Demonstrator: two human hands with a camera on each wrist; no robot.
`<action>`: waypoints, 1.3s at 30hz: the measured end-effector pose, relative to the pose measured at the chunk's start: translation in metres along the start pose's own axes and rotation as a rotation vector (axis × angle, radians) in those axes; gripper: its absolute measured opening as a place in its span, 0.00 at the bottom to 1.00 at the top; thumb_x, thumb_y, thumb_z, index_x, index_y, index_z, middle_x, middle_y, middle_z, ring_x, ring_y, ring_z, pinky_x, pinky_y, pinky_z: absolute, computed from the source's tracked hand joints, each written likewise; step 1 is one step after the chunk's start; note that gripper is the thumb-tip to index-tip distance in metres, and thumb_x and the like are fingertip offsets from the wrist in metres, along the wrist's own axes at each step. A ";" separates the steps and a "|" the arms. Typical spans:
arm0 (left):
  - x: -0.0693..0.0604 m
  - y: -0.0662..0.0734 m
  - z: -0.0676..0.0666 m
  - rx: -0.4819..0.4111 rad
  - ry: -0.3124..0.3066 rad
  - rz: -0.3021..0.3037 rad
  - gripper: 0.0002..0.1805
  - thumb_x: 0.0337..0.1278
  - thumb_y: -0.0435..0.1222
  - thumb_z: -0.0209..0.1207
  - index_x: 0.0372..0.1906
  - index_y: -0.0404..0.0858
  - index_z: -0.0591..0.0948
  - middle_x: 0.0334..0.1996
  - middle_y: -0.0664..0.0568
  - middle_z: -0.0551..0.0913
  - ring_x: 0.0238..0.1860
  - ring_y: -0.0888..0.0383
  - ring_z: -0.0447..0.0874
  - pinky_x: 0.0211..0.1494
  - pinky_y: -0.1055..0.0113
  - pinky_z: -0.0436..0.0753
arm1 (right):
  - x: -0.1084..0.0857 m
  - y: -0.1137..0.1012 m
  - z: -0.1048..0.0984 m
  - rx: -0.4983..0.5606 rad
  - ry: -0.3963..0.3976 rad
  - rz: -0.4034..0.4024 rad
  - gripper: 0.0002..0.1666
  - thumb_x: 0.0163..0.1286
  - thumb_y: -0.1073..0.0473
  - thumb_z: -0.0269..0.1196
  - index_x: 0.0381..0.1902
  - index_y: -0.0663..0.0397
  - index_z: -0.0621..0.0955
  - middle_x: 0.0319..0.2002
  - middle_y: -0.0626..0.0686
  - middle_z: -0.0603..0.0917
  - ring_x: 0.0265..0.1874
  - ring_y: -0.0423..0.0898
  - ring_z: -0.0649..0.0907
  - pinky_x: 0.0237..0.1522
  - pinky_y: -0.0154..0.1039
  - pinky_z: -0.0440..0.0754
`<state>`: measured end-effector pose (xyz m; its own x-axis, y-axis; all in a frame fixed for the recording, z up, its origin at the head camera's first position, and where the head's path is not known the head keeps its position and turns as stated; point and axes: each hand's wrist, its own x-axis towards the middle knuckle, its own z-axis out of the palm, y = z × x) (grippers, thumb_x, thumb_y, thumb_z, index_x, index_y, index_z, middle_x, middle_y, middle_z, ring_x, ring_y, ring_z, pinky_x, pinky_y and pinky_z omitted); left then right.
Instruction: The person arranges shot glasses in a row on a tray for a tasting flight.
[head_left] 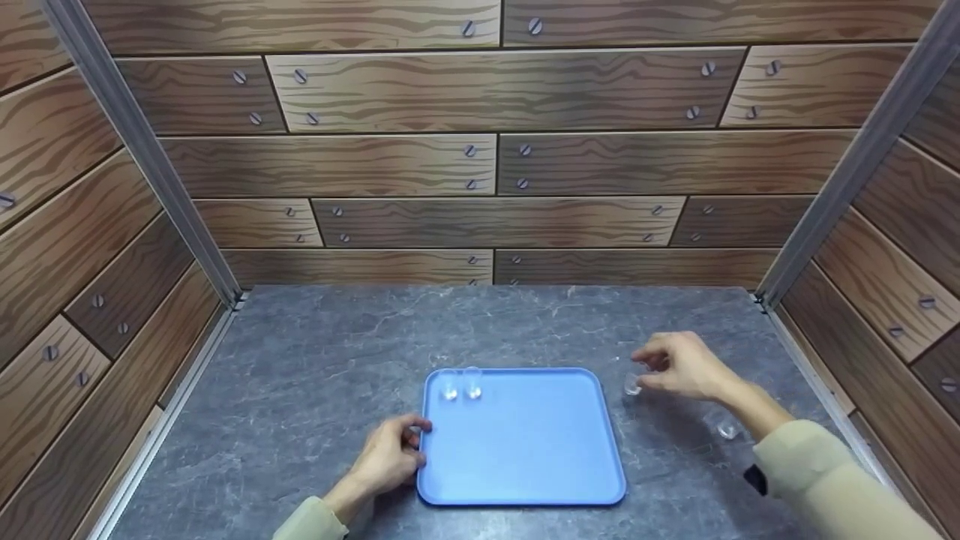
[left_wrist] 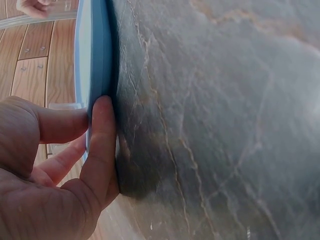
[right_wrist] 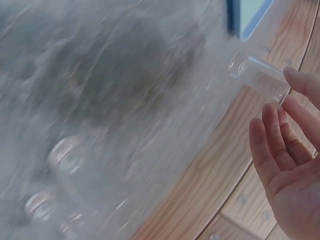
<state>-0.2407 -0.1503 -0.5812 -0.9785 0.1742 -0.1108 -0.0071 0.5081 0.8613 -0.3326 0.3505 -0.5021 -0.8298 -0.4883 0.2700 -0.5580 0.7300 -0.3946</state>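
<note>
My left hand (head_left: 386, 454) holds the left rim of a blue tray (head_left: 525, 450). In the left wrist view, the thumb and fingers of that hand (left_wrist: 65, 165) meet at the tray's edge (left_wrist: 100, 60). To the right of the tray, my right hand (head_left: 682, 366) pinches a small clear glass (head_left: 632, 385) near its rim. The right wrist view shows this glass (right_wrist: 260, 75) tilted, its thick base pointing away from the fingertips (right_wrist: 295, 77). Two similar clear glasses, one (head_left: 449, 385) beside the other (head_left: 473, 384), stand in the tray's far left corner.
More clear glasses (right_wrist: 67, 155) stand on the table by my right forearm; one glass (head_left: 727, 427) shows beside the sleeve in the head view. The grey marbled table (head_left: 337, 337) is bounded by wood-patterned walls (head_left: 495, 165) at the back and both sides.
</note>
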 end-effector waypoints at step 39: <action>-0.001 0.000 -0.001 0.003 0.002 0.017 0.27 0.47 0.19 0.62 0.56 0.34 0.88 0.37 0.49 0.81 0.36 0.58 0.80 0.28 0.67 0.89 | 0.104 -0.107 0.124 0.197 -0.046 -0.104 0.20 0.62 0.61 0.82 0.51 0.62 0.94 0.41 0.60 0.92 0.38 0.54 0.92 0.45 0.41 0.95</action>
<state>-0.2399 -0.1517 -0.5805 -0.9788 0.1814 -0.0951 0.0104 0.5079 0.8614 -0.3596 0.1628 -0.5408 -0.7648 -0.5804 0.2796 -0.6266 0.5692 -0.5323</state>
